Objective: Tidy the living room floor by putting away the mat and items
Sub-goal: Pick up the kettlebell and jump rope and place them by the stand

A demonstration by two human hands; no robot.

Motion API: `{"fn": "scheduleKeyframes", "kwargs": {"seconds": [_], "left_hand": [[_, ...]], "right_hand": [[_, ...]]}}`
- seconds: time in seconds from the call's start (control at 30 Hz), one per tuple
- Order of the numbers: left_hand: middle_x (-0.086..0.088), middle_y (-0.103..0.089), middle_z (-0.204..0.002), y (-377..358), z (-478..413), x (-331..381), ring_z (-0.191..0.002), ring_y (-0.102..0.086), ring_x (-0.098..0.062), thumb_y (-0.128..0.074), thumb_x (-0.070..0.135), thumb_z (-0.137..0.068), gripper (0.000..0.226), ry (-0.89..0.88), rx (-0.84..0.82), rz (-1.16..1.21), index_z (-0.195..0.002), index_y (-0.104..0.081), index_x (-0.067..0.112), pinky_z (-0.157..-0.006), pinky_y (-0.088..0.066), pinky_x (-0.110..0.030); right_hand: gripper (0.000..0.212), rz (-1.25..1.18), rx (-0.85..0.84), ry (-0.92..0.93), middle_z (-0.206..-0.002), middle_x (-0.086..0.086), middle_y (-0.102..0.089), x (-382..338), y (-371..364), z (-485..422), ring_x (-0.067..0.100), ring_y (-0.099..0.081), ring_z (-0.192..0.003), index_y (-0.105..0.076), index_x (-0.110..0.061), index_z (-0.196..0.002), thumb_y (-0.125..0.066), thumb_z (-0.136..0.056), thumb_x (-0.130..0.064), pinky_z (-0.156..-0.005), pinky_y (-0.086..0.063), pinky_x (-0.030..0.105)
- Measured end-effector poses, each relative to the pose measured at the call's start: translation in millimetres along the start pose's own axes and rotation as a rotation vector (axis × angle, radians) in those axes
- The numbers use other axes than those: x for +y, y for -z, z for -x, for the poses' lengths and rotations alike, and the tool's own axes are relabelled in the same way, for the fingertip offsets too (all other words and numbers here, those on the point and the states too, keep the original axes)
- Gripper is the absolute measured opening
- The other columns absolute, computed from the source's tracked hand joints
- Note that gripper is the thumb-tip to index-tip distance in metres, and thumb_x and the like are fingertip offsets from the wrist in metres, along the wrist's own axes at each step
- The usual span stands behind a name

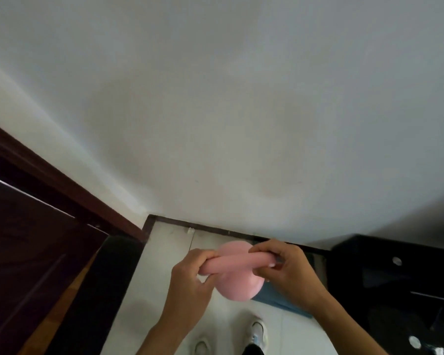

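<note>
A pink round flexible item (pixel 239 280) is held in the air in front of me, above the white tiled floor (pixel 169 252). Its top is folded or rolled into a thick band running across it. My left hand (pixel 192 275) grips the left end of that band with curled fingers. My right hand (pixel 285 267) pinches the right end. A blue flat thing, perhaps a mat (pixel 280 298), lies on the floor below my right hand, partly hidden by the pink item and my arm.
A white wall (pixel 241 111) fills the upper view. A dark wooden door and frame (pixel 36 226) stand at the left. A black glossy cabinet (pixel 395 285) sits at the right. My white shoes (pixel 256 329) show at the bottom.
</note>
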State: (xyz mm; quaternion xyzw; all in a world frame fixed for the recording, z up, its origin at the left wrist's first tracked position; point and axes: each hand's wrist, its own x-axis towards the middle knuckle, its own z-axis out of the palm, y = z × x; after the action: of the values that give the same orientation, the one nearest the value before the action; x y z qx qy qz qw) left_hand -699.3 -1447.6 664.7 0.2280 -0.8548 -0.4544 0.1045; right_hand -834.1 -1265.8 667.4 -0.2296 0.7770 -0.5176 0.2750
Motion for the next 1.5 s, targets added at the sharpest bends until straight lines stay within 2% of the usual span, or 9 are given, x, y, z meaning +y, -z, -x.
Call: {"fn": "scheduleKeyframes", "kwargs": {"seconds": [0.23,0.43,0.67,0.97,1.07,1.2,1.33,1.43,1.5], "left_hand": [[0.012,-0.052,-0.103,-62.6,-60.7,-107.8,-0.095,-0.056,-0.008,-0.081,0.019,-0.079,0.029,-0.070,-0.054,-0.089,-0.105,-0.069,0.027,-0.079,-0.051,-0.024],[0.005,-0.048,-0.103,-109.5,-101.2,-207.6,-0.090,-0.057,-0.008,-0.081,0.013,-0.077,0.033,-0.059,-0.174,-0.096,-0.107,-0.072,0.022,-0.080,-0.044,-0.006],[0.007,-0.047,-0.101,-173.3,-140.1,-331.3,-0.088,-0.047,0.009,-0.082,0.016,-0.079,0.036,-0.149,-0.308,-0.144,-0.114,-0.072,0.018,-0.082,-0.034,0.004],[0.011,-0.043,-0.098,-250.9,-168.2,-445.6,-0.095,-0.051,-0.011,-0.077,0.009,-0.082,0.033,-0.091,-0.343,-0.160,-0.114,-0.071,0.016,-0.080,-0.038,-0.005],[0.008,-0.046,-0.097,-274.2,-179.1,-478.9,-0.096,-0.047,-0.010,-0.075,0.007,-0.084,0.032,-0.119,-0.361,-0.181,-0.114,-0.070,0.014,-0.078,-0.037,-0.009],[0.003,-0.057,-0.098,-307.3,-197.6,-518.3,-0.097,-0.042,-0.005,-0.076,0.017,-0.083,0.030,-0.156,-0.365,-0.237,-0.113,-0.070,0.019,-0.073,-0.039,-0.012],[0.003,-0.059,-0.093,-336.4,-216.6,-545.4,-0.095,-0.043,-0.009,-0.074,0.019,-0.086,0.023,-0.192,-0.376,-0.245,-0.109,-0.070,0.018,-0.068,-0.040,-0.019],[0.002,-0.064,-0.092,-351.7,-233.2,-559.0,-0.093,-0.041,-0.010,-0.072,0.018,-0.087,0.019,-0.237,-0.381,-0.261,-0.106,-0.070,0.018,-0.066,-0.032,-0.014],[0.005,-0.062,-0.090,-359.3,-241.8,-566.3,-0.093,-0.041,-0.011,-0.073,0.016,-0.086,0.021,-0.257,-0.370,-0.265,-0.106,-0.070,0.017,-0.066,-0.030,-0.012]], "right_hand": [[0.049,0.120,0.097,-0.080,-0.093,-0.021,-0.070,103.3,-37.7,-60.6,0.007,-0.066,-0.087,-0.068,-0.041,-0.092,-0.081,-0.073,0.003,-0.072,-0.055,0.024],[0.039,0.160,0.168,-0.158,-0.095,-0.015,-0.070,193.7,-84.3,-98.2,0.008,-0.065,-0.089,-0.072,-0.027,-0.100,-0.080,-0.076,0.003,-0.079,-0.060,0.038],[0.038,0.227,0.172,-0.249,-0.099,-0.012,-0.067,313.6,-135.1,-143.5,0.006,-0.063,-0.094,-0.071,-0.023,-0.105,-0.079,-0.078,0.002,-0.083,-0.056,0.027],[0.034,0.225,0.208,-0.372,-0.101,0.000,-0.068,431.2,-191.3,-193.7,0.016,-0.062,-0.091,-0.073,-0.013,-0.105,-0.076,-0.077,0.007,-0.079,-0.052,0.023],[0.034,0.262,0.206,-0.370,-0.099,0.000,-0.069,463.1,-199.1,-209.9,0.017,-0.063,-0.090,-0.073,-0.013,-0.103,-0.077,-0.075,0.006,-0.076,-0.048,0.017],[0.032,0.260,0.208,-0.384,-0.095,-0.002,-0.067,501.9,-205.8,-229.1,0.016,-0.062,-0.089,-0.073,-0.012,-0.103,-0.077,-0.077,0.006,-0.079,-0.050,0.023],[0.032,0.273,0.235,-0.394,-0.092,-0.001,-0.068,542.3,-211.3,-248.6,0.015,-0.061,-0.085,-0.073,-0.014,-0.100,-0.078,-0.075,0.004,-0.072,-0.044,0.014],[0.032,0.289,0.258,-0.378,-0.093,0.002,-0.070,563.5,-211.4,-262.7,0.018,-0.064,-0.087,-0.074,-0.011,-0.102,-0.079,-0.073,0.003,-0.077,-0.050,0.022],[0.032,0.304,0.271,-0.369,-0.093,0.000,-0.070,573.9,-211.7,-271.3,0.016,-0.063,-0.087,-0.074,-0.012,-0.101,-0.080,-0.072,0.002,-0.075,-0.046,0.013]]}}
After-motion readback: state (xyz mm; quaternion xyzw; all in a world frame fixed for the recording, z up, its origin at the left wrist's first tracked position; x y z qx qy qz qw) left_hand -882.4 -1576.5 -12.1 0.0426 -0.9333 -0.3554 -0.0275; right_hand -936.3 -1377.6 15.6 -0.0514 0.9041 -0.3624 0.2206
